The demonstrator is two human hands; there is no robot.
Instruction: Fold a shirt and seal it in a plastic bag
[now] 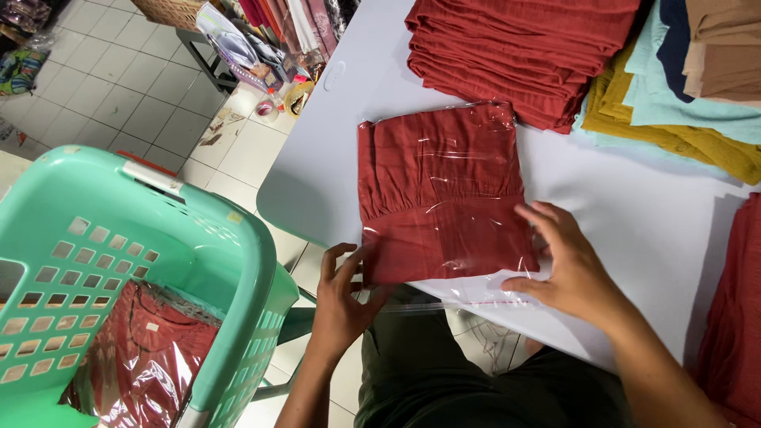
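Observation:
A folded dark red garment in a clear plastic bag (440, 190) lies on the white table (634, 214) near its front edge. My left hand (342, 297) grips the bag's lower left corner from below the table edge. My right hand (567, 269) rests on the bag's lower right corner, fingers spread, pressing the bag's open flap, which hangs over the table edge.
A mint green plastic laundry basket (198, 238) stands at the left, holding bagged red garments (139, 357). Stacks of folded red (515, 55), mustard, teal and beige clothes (697, 87) sit at the table's back right. More red cloth (733, 317) lies at the right edge. Clutter lines the tiled floor.

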